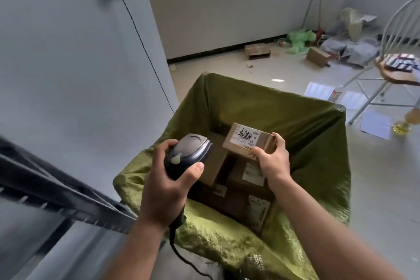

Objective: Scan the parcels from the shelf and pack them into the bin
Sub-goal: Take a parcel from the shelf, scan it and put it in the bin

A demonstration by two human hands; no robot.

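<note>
Parcel [247, 141] over the green-lined bin [300, 116], our right hand [271, 159] fingers clamped on it; left hand [168, 182] fingers round the scanner [188, 152]. Open floor [227, 68] beyond, wall [68, 52] close left.

I read one thing: big black handwritten characters, seemingly 超期, on the white label [245, 138] of the parcel [263, 142]. Its fine print and the labels on boxes [238, 202] below blur.

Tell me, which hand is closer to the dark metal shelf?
Left. The left hand, gripping the scanner, is just right of the shelf; the right hand, holding a parcel over the bin, is farther right.
</note>
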